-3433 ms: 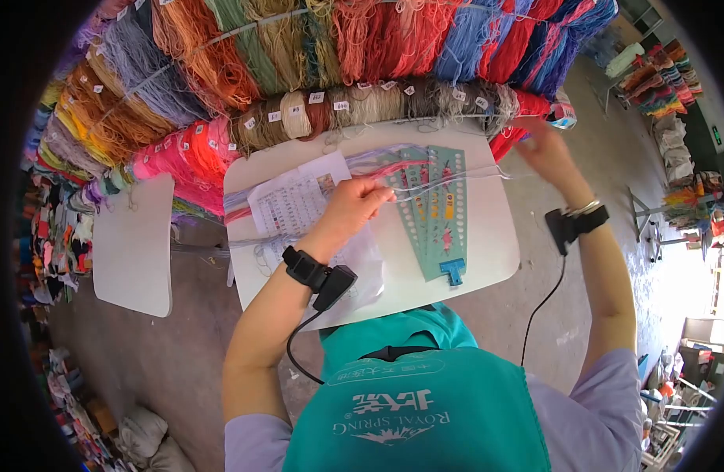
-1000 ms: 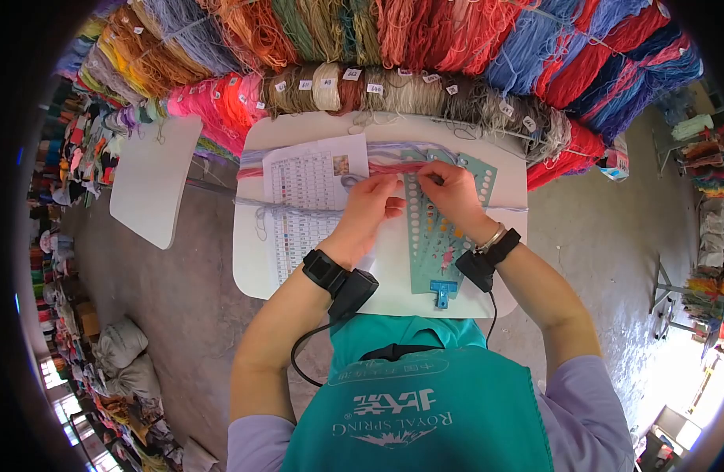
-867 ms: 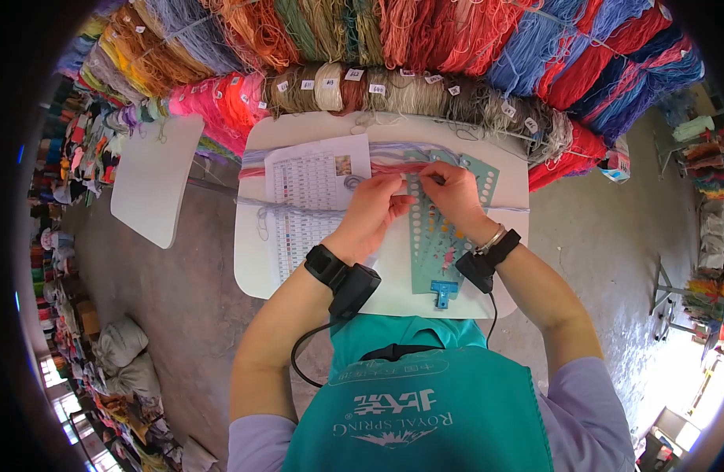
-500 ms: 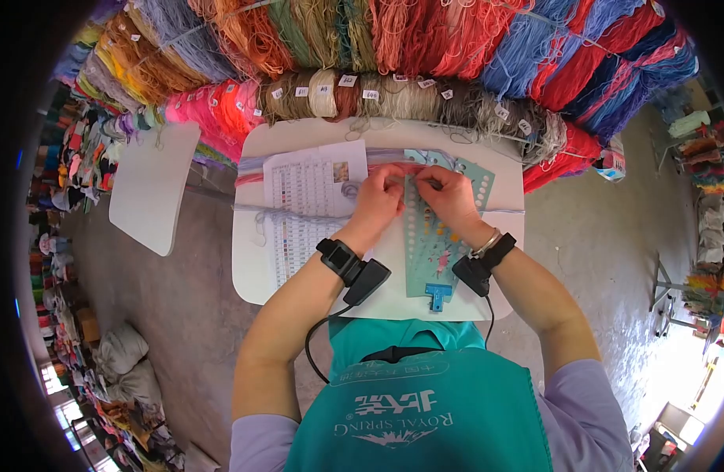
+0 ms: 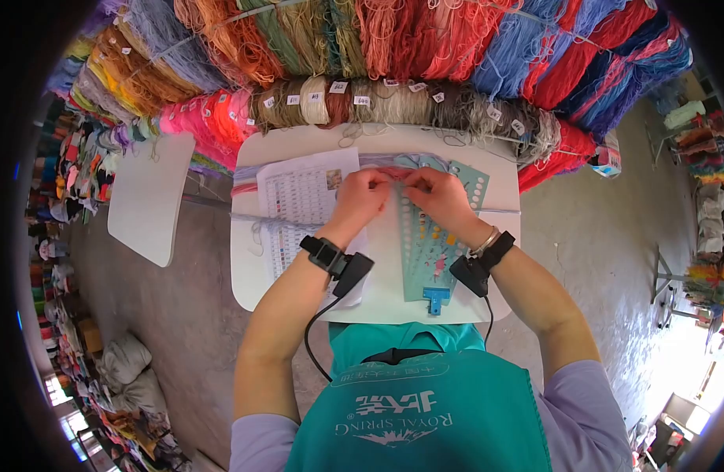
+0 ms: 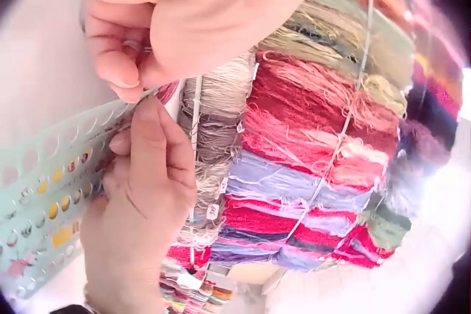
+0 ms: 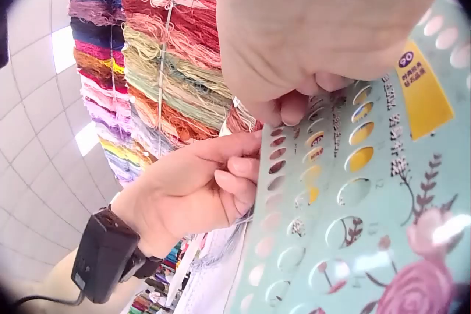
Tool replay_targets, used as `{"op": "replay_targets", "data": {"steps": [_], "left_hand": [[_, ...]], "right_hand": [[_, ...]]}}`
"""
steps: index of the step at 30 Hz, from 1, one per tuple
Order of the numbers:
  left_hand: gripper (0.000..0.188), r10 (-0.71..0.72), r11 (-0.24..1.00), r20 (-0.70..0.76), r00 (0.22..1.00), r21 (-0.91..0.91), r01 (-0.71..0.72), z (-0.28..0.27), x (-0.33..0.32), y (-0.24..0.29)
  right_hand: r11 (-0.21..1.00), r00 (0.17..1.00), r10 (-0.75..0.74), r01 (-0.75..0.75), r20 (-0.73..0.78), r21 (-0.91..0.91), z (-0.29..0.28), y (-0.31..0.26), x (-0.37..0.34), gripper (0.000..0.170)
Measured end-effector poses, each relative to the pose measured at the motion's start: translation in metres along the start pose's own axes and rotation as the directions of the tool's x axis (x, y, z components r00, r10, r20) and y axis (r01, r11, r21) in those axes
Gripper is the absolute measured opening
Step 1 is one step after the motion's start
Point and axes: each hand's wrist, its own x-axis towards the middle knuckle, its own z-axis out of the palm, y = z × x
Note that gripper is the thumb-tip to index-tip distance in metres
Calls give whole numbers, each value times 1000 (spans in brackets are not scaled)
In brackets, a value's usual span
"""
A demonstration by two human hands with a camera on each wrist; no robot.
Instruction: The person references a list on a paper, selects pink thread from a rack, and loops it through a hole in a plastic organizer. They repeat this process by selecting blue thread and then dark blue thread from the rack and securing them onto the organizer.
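Observation:
Two teal perforated cards [image 5: 415, 259], printed with flowers, lie fanned out under a blue clip [image 5: 436, 300]. At their upper left edge my left hand [image 5: 360, 203] pinches thread between thumb and forefinger. Close beside it, my right hand [image 5: 442, 200] also pinches thread, its curled fingers over the holes. Most of that thread is hidden by the fingers. In the left wrist view the left hand [image 6: 199, 12] and right hand [image 6: 143, 181] nearly meet at the card edge. Pink thread [image 5: 395, 171] lies behind the fingertips. A lilac skein [image 5: 295, 223] crosses the printed chart [image 5: 287, 189].
The white table [image 5: 256, 275] is rounded at its corners. Along its back edge hang numbered thread hanks [image 5: 378, 102], with more colours above. Another white board [image 5: 149, 200] stands at the left. Several grey sacks [image 5: 130, 370] sit on the floor.
Earlier, the left hand held pale thread across the cards while the right hand was beyond the table. Both hands came together at the card edge; the left fingers then closed into a pinch.

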Motion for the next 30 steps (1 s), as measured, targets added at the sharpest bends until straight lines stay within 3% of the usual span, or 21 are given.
{"op": "replay_targets", "data": {"steps": [2,5,8,11,14,17,19,21,23,24,25,26,28,30], "left_hand": [[9,24,992,-23,999,-120,-26,-11,-5,-3],[11,-2,949,110,994,-312,36,-17,-13,3],[15,-1,939,307,952,-328,107,-12,-17,7],[15,-92,889,358,929,-391,239,-13,-15,9],[13,-67,903,201,977,-404,145,-6,-6,4],[20,39,993,194,980,-114,-18,9,-3,7],[24,353,933,149,924,17,-359,16,16,-16],[22,417,902,155,896,55,-429,17,13,-5],[15,244,969,186,952,1,-248,12,4,9],[10,73,967,264,962,-256,-3,5,7,6],[7,-72,847,379,923,-466,258,-9,11,0],[10,-171,624,517,839,-602,499,-23,12,-5],[22,-191,579,516,835,-628,520,-47,-5,4],[25,-75,543,562,823,-669,507,-92,-13,-3]], "right_hand": [[999,999,26,-25,25,-48,-1,-5,3,27],[984,997,64,-57,38,-168,-1,-12,5,35],[962,994,101,-88,35,-258,1,-16,9,41],[972,982,170,-154,79,-176,-1,-16,13,46],[996,990,86,-86,115,-8,1,6,24,50],[985,980,28,-61,197,162,4,23,30,50],[968,980,21,-70,200,243,1,19,26,47],[956,977,38,-97,210,277,-1,14,24,46],[954,970,77,-139,229,267,-3,6,25,45],[952,967,99,-161,235,259,-6,1,25,45],[951,963,122,-183,241,251,-9,-4,24,45],[948,958,144,-205,247,243,-11,-7,24,46],[961,957,147,-198,251,193,-10,-7,24,45],[969,959,137,-181,248,167,-9,-6,23,45]]}}
